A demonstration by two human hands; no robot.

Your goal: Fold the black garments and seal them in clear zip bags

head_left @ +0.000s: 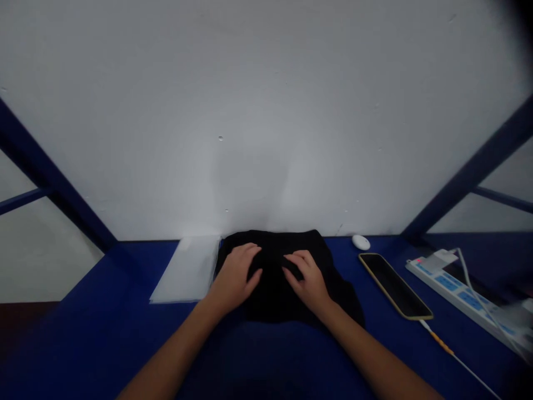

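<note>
A black cloth (pixel 270 300), soft and slightly rumpled like a folded garment, lies on the blue tabletop against the wall. On its left part rests my left hand (pixel 235 278), thumb and fingers apart and a little bent. My right hand (pixel 308 280) lies on the right part in the same manner, with a gap between thumb and fingers. Both hands touch the cloth and point toward each other. Its dark surface hides the folds, so I cannot tell what kind of garment it is.
White paper sheets (pixel 187 269) lie left of the cloth. To the right are a small white rounded case (pixel 361 242), a phone (pixel 395 286) with a cable plugged in, and a white power strip (pixel 458 294) with a charger. Blue frame posts (pixel 466 166) flank the wall (pixel 266 111).
</note>
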